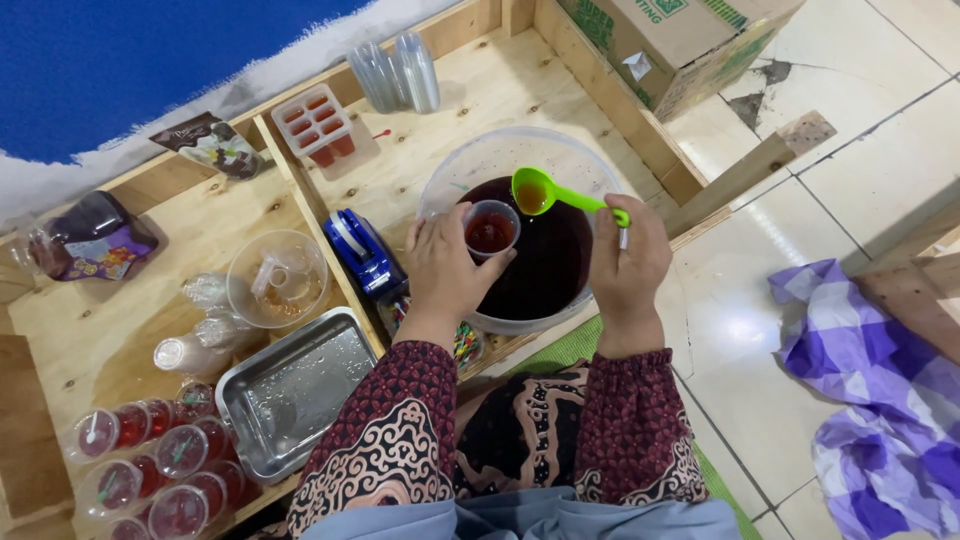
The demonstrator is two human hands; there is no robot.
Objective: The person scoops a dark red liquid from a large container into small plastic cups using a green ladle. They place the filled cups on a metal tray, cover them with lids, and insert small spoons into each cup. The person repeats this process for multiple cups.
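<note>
The left hand [440, 270] had its grip closed around a small clear cup [491, 228] of dark red liquid, held over the near side of the big clear bowl [455, 170]. The right hand [628, 268] clenched the handle of a green spoon [545, 192], its scoop (holding some liquid) poised just beside the cup above the bowl. The bowl sat on the wooden surface [450, 110] near its right edge, with open tiled floor [760, 330] beyond. To the left, a blue tape dispenser [362, 250] lay just beside the bowl, then a metal tray [300, 385]; filled lidded cups [160, 455] crowded the near-left corner.
</note>
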